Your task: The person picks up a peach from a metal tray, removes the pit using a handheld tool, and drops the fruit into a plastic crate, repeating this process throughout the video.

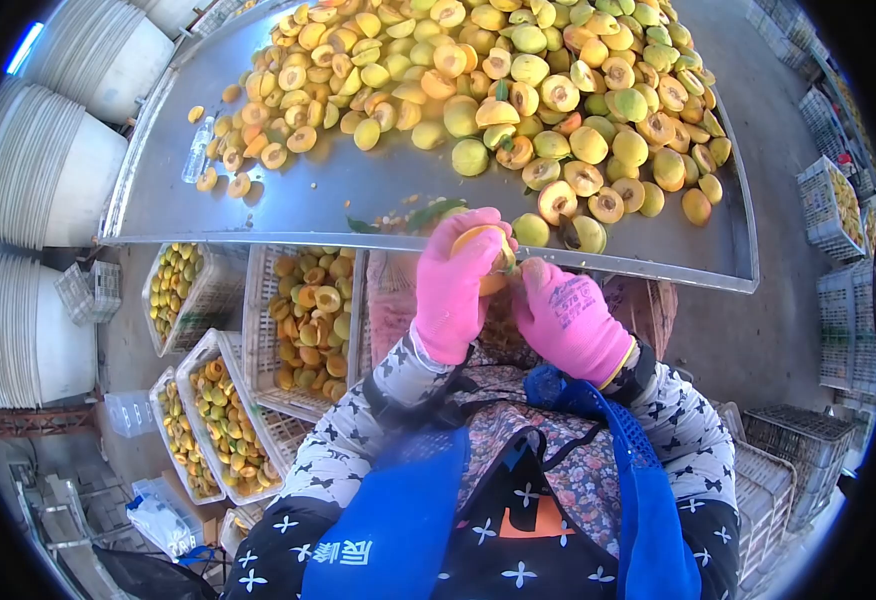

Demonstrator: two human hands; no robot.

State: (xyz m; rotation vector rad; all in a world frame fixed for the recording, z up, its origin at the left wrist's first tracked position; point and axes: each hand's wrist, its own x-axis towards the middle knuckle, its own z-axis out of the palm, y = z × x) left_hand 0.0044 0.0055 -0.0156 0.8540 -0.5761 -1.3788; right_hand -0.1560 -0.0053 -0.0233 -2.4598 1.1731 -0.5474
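Head view: left hand (450, 285) fingers wrap a fruit (486, 252) at the table's (338, 195) near edge; right hand (570, 320), fingers curled shut, touches it. Halves fill the left crates (256, 320); whole fruit remain in the heap (558, 90).

A heap (518, 90) lies on the table (288, 195). At its near edge, the left hand (448, 290) holds one fruit (485, 245), with the right hand (570, 322) just right of it. Crates (308, 320) stand below, to the left; tubs (48, 170) farther left; more crates (828, 200) right.
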